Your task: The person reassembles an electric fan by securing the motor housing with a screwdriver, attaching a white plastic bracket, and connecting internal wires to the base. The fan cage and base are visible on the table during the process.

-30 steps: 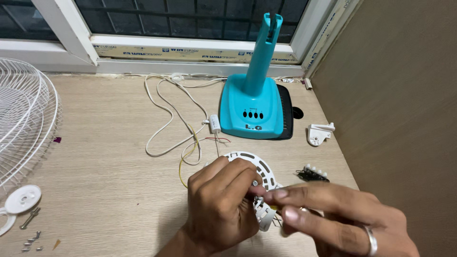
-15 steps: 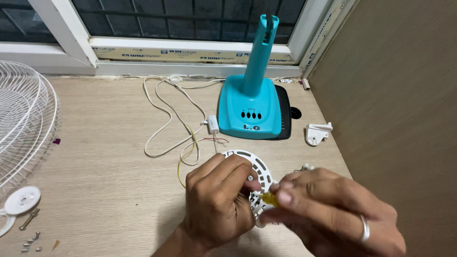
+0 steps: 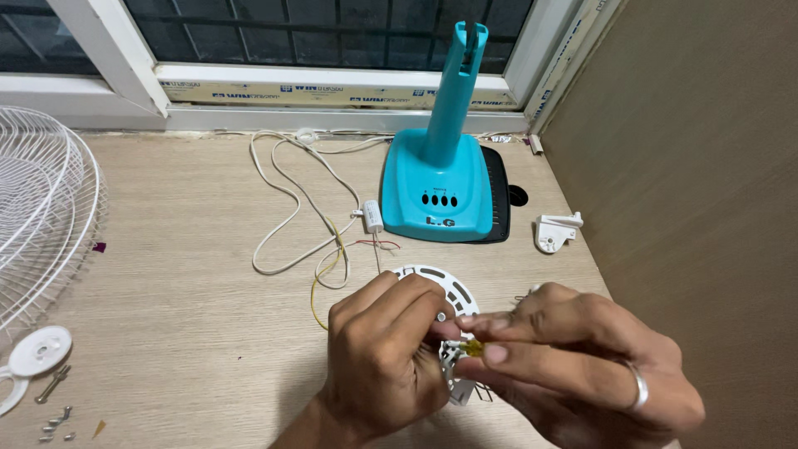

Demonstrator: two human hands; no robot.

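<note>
A round white plastic part with slots [image 3: 453,293] sits low in the middle of the wooden table [image 3: 183,249], mostly hidden under two hands. The left hand [image 3: 382,357] is curled around it and grips its side. The right hand [image 3: 573,357] has its fingers pinched shut on a small yellow piece [image 3: 472,347] right at the edge of the white part. The two hands touch each other there. A silver ring [image 3: 635,387] is on one finger of the right hand.

Thin yellow and red wires [image 3: 332,258] run from the white part up to a small white box [image 3: 375,216]. A long white cord [image 3: 287,199] loops across the table behind it.

Farther back stands a bright blue fan base [image 3: 440,195] with a tall blue neck and four dark buttons. It is close to the window frame [image 3: 332,87].

To the right of the base lies a small white bracket [image 3: 555,232], near the brown wall [image 3: 706,166].

At the far left is a white wire fan guard [image 3: 41,216]. Below it lies a round white cap [image 3: 37,349], with a few small screws [image 3: 54,420] just beside it.
</note>
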